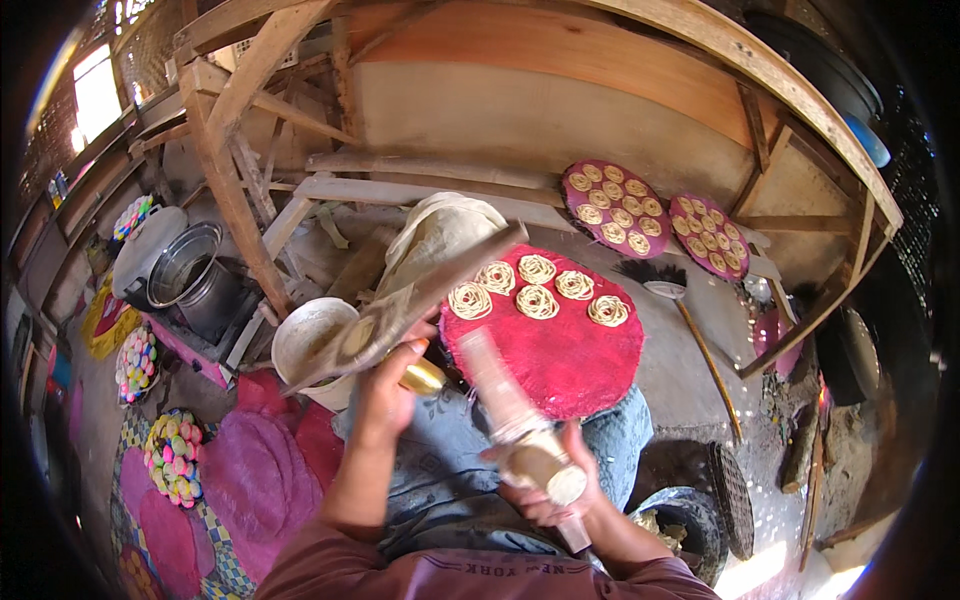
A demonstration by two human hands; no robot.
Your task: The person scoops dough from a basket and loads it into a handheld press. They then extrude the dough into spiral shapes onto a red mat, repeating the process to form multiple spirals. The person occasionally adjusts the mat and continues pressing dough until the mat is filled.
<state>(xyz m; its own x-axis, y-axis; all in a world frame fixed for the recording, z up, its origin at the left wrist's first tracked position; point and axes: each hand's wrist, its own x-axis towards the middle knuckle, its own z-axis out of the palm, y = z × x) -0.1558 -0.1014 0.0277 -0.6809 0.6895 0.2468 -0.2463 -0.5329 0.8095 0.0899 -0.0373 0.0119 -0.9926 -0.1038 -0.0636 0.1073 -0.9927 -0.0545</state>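
Observation:
My left hand (388, 400) is closed on a long wooden press piece (455, 275), slanting up to the right. A brass-coloured cylinder (423, 378) juts out beside its fingers. My right hand (575, 480) wraps round another wooden press piece (494, 375), whose thick round part ends in a pale flat face. Its upper end is blurred and lies over a red round mat (570, 370) on my lap. Several pale coils of dough strands (536, 302) sit along the mat's far half. The two press pieces are apart.
Left of my lap stand a whitish bucket (315, 335), a metal pot (190, 270) and stacked pink mats (255, 470). Ahead is a cloth-covered heap (440, 225). Two mats of coils (615, 208) lie far right, near a long-handled brush (705, 360). A dark bucket (690, 520) stands near right.

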